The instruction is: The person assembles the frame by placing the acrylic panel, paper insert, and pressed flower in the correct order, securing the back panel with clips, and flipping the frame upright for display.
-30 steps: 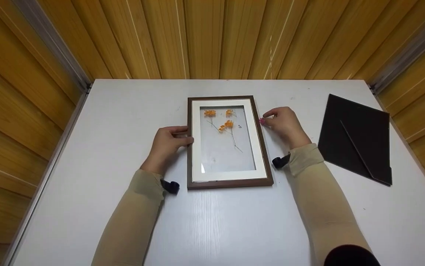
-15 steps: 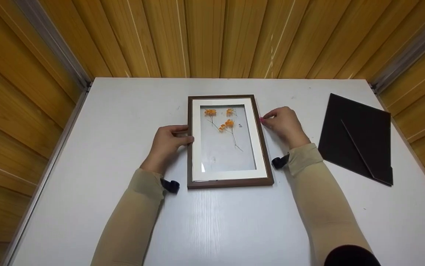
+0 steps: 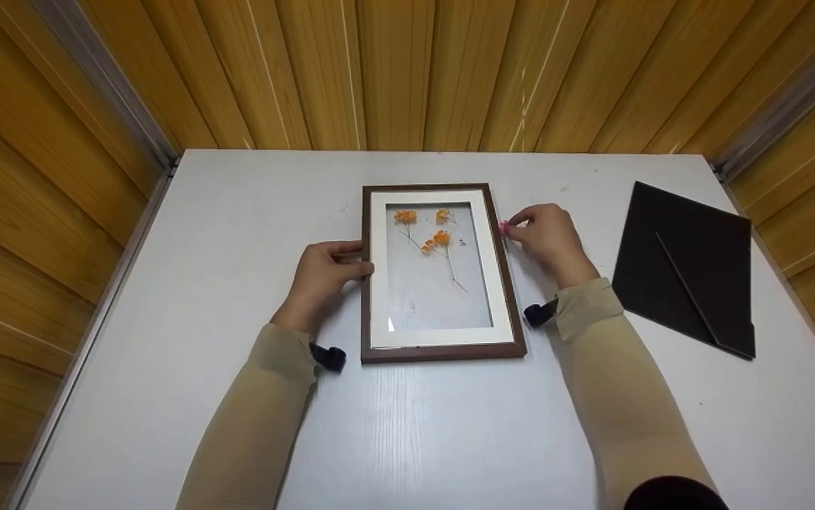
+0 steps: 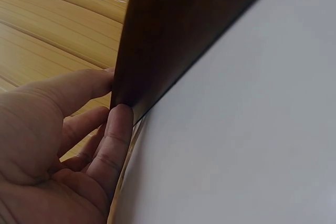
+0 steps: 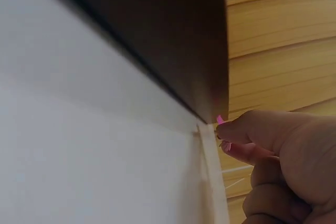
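A picture frame with a dark brown border and a white mat lies on the white table. Sprigs of dried orange flowers show within its mat. My left hand grips the frame's left side, thumb on the edge and fingertips against the side face; the left wrist view shows the fingers low on that side. Close beside the right edge, my right hand pinches a small pink flower between thumb and fingertips. Its pink petals peek out past the thumb in the right wrist view, mostly hidden.
To the right lies a black backing board with a fold-out stand on its face. Yellow wood-slat walls close off the back and both sides of the white table. A few tiny specks dot the tabletop.
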Demonstrator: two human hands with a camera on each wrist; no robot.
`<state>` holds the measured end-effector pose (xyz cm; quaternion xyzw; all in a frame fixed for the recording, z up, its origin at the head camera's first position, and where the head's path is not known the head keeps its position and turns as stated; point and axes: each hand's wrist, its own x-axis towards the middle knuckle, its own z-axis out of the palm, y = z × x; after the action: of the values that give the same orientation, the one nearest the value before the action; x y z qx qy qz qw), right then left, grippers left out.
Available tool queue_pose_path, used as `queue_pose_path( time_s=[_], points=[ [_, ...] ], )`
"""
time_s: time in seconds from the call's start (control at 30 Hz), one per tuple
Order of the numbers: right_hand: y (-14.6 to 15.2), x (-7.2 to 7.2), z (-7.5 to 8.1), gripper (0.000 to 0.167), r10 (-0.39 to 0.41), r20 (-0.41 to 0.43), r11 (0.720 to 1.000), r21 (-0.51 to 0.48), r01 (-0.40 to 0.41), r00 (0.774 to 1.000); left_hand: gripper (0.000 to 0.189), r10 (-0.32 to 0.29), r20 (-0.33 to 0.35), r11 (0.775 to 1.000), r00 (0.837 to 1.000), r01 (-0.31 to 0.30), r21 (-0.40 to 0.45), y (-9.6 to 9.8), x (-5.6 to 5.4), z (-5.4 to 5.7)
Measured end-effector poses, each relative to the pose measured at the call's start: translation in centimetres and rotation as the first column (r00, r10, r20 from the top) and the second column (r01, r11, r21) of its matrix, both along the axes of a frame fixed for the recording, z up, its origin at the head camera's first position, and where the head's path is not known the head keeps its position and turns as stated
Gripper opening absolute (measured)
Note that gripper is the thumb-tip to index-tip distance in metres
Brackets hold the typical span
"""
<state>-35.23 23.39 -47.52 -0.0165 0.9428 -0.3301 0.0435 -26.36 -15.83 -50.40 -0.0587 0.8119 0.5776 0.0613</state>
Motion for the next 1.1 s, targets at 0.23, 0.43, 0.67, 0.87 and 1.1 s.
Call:
queue_pose_path(
  time_s=[0.23,0.43,0.67,0.87,1.1],
  points=[
    [-1.1,1.2,2.0,0.030,0.061,-0.077,0.998,0.020,-0.060,0.995,0.053,0.005,0.016,1.000,1.000,-0.005,0.022,0.1,0.2,-0.1],
    [-3.0,2.5,4.2,0.026,0.130,-0.056,0.992,0.012,-0.129,0.990,0.052,0.003,0.000,1.000,1.000,-0.003,0.011,0.1,0.2,-0.1],
    [-6.8,4.0,5.3,0.021,0.283,-0.045,0.959,0.037,-0.282,0.958,0.052,-0.005,0.004,0.999,1.000,0.005,0.038,-0.1,-0.1,0.0],
    [-10.5,4.9,4.9,0.016,0.400,0.008,0.914,0.069,-0.399,0.917,0.053,0.003,0.006,0.999,1.000,-0.003,0.034,0.0,-0.1,0.1],
    [-13.4,5.1,3.4,0.018,0.507,0.032,0.852,0.130,-0.507,0.861,0.052,0.002,0.005,0.999,1.000,-0.003,0.044,0.1,-0.1,0.0]
  ],
)
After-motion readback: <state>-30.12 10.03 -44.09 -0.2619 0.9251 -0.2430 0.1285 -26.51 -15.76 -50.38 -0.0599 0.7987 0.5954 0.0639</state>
